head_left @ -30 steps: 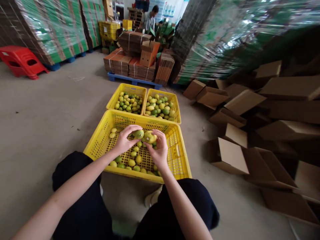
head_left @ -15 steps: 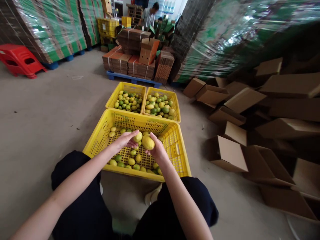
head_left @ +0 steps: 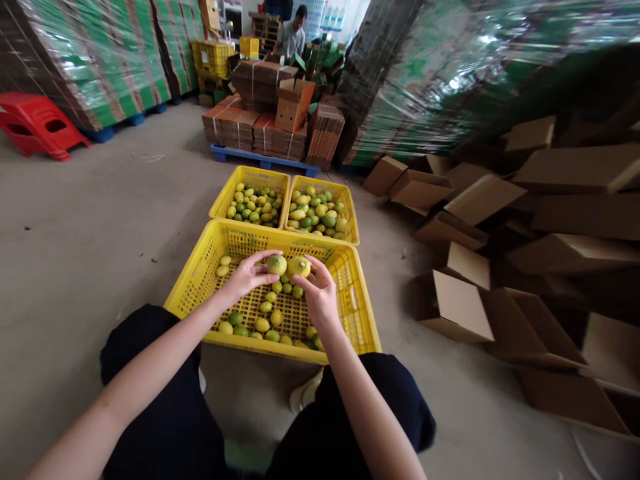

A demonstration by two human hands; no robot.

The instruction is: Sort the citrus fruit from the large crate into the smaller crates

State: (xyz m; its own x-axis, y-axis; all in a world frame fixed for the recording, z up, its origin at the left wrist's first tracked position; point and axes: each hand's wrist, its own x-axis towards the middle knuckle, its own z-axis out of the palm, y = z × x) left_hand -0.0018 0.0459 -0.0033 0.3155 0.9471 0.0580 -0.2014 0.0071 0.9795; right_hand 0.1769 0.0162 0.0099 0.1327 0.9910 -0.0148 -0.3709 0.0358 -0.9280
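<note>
My left hand [head_left: 249, 275] is closed on a greenish-yellow lemon [head_left: 277, 265], thumb and fingers at its sides. A yellower lemon [head_left: 299, 267] is gripped in my right hand [head_left: 320, 290], one of its ends turned toward me. The two fruits are held side by side, close together, above the large yellow crate [head_left: 186, 280]. Below them, several green and yellow lemons lie loose on the crate's slotted floor, among them a yellow lemon [head_left: 276, 318] and a green lemon [head_left: 235, 318]. My hands hide part of the fruit behind them.
Two smaller yellow crates of lemons, a left one [head_left: 216, 200] and a right one [head_left: 354, 223], stand just beyond. Open cardboard boxes [head_left: 463, 307] pile up at right. Flattened cartons rest on a blue pallet [head_left: 260, 160]. A red stool [head_left: 43, 123] stands left; a person [head_left: 291, 39] is behind.
Both hands have turned the lemons so that their ends face me. My right hand has risen slightly, and its fingers now hold the fruit from the sides.
</note>
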